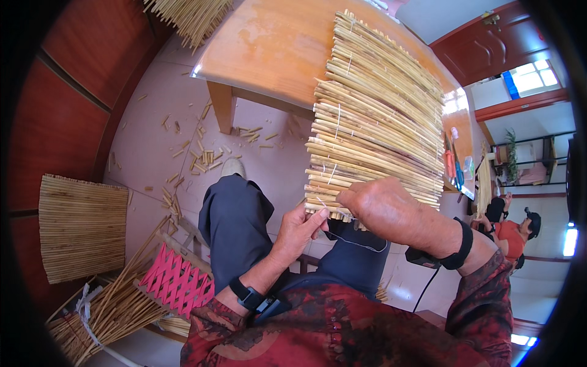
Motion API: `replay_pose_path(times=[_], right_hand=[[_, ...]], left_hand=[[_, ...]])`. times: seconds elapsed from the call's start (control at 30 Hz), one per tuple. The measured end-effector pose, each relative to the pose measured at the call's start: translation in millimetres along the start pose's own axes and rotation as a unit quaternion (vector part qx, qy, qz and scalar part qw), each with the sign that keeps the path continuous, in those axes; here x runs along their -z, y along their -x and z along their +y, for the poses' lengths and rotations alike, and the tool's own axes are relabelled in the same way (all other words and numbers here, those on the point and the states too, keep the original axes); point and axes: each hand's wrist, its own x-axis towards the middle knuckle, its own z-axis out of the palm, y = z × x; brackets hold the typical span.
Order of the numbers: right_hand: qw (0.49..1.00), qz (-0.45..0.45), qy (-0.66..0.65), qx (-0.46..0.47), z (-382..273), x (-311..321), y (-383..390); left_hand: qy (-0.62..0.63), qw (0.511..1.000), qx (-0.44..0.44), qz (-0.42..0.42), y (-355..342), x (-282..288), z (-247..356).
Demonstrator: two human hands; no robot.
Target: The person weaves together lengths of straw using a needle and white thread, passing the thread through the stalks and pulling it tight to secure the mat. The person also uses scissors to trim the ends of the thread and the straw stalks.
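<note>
Reed mat (382, 104): lying at one o'clock, tabletop (269, 49) bearing its far part, apparently for support; left hand (299, 229) is pinching its seven-o'clock corner, seemingly steadying it; right hand (379, 205) is curling over its six-o'clock edge, grip hidden.

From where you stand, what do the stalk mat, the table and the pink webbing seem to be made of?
The mat: dried plant stalks, perhaps reed, matt and straw-coloured; cut ends show, and pale thread binds them.
The table: probably wood, orange-brown and glossy, with bright reflections; veneer is possible.
The pink webbing: flat crossing strips, perhaps plastic or fabric; finish unclear.
</note>
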Motion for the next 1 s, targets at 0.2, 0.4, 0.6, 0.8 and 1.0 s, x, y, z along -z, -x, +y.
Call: replay_pose_path(times=[0.2, 0.4, 0.6, 0.8, 1.0], right_hand=[[0.999, -0.022, 0.018, 0.029, -4.3, 10.7, -9.8], [0.997, -0.016, 0.005, 0.069, -0.7, 9.3, -14.1], [0.993, 0.041, -0.012, 0.112, -1.8, 11.9, -20.9], [0.994, -0.028, 0.036, 0.097, -5.2, 13.5, -23.5], [0.987, 0.013, 0.046, 0.151, -3.4, 7.7, -26.3]], left_hand=[[-0.016, 1.000, -0.009, -0.002, 1.4, 0.3, -0.7], [-0.013, 1.000, -0.005, 0.002, 1.3, -0.7, 1.9], [-0.036, 0.999, 0.002, 0.015, 3.7, 0.2, 3.8], [-0.048, 0.998, -0.013, 0.036, 5.7, -2.7, 5.6], [-0.027, 0.999, -0.009, 0.028, 7.7, -2.0, 7.6]])
